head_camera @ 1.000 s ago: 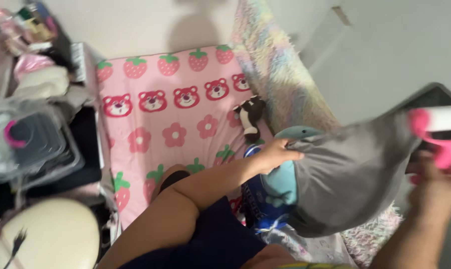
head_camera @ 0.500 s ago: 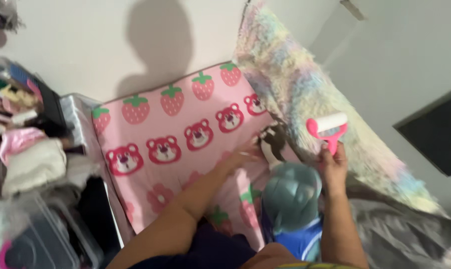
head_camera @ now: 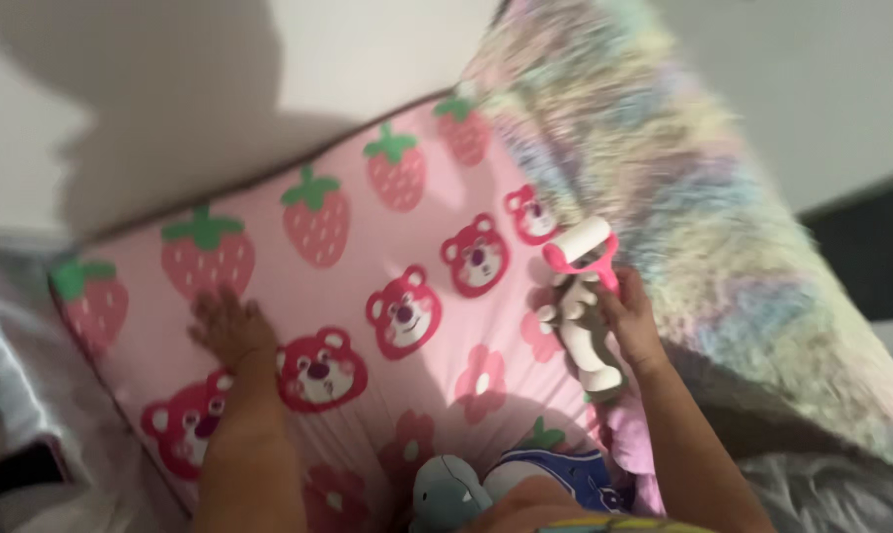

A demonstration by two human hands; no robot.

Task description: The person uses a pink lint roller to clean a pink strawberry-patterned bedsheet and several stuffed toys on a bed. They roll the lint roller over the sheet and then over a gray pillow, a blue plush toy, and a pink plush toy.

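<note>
Pale wall (head_camera: 298, 69) filled the top of the view, a big dark shadow thrown across it, and below it lay the pink bedsheet printed with strawberries, bears and flowers (head_camera: 368, 257). To the right, a shaggy pastel rainbow blanket (head_camera: 683, 227) was heaped along the sheet's edge, crowding the spot where the right hand worked. A small grey and white plush toy (head_camera: 587, 341) lay on the sheet just beside that hand, touching or nearly touching it; blur made it hard to say. At the bottom edge sat a rounded grey-green plush shape (head_camera: 442, 494) next to some blue fabric (head_camera: 555, 469).

The left hand (head_camera: 227, 326) was pressed flat on the sheet, fingers spread apart, holding nothing, right by a bear print. The right hand (head_camera: 629, 321) was closed around the pink handle of the pink lint roller with a white roll (head_camera: 582, 247). The roller stood up above the hand, its white roll tilted, over the sheet near the blanket's edge; whether it touched the fabric could not be told.
</note>
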